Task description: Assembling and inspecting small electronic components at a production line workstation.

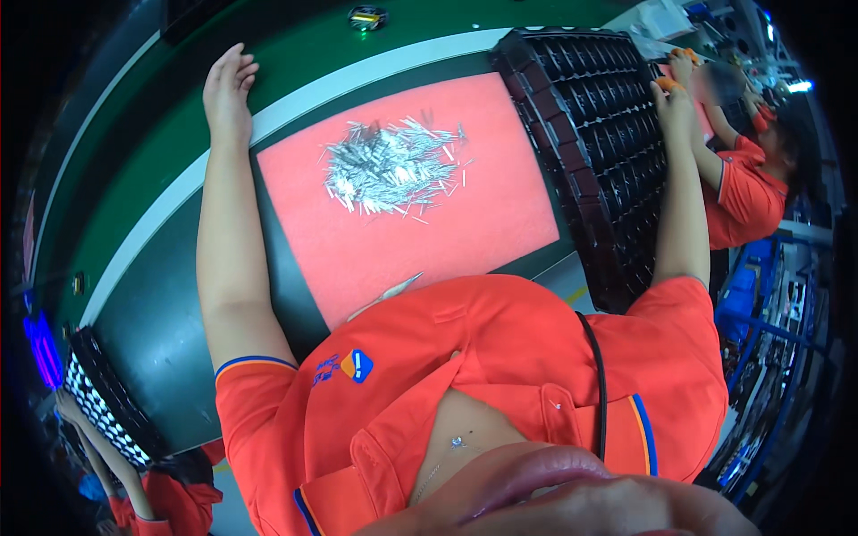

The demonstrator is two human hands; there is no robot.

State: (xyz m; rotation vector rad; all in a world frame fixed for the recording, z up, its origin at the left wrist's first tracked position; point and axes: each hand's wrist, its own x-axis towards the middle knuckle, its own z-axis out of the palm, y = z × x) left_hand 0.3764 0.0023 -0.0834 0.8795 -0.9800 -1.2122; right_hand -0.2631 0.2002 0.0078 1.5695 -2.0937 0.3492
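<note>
My left hand [229, 96] is at the far left, over the pale rail beside the green belt. Its fingers are loosely bent and apart, with nothing visible in them. At the right, my right hand [677, 109] closes on the far right edge of a black compartment tray [601, 112]; an orange finger cover shows on it, and some fingers are hidden. Between my arms lies a pink foam mat [500, 205], bearing a loose heap of small, thin silvery metal pieces [384, 165]. The black tray appears stacked on others and overlaps the mat's right side.
A green conveyor belt [295, 54] with a pale rail [393, 61] runs beyond the mat, carrying a small round device [367, 18]. One co-worker [755, 192] works at the right, another [170, 500] at the lower left beside a tray of white pieces [103, 402]. Blue racks [760, 304] stand at the right.
</note>
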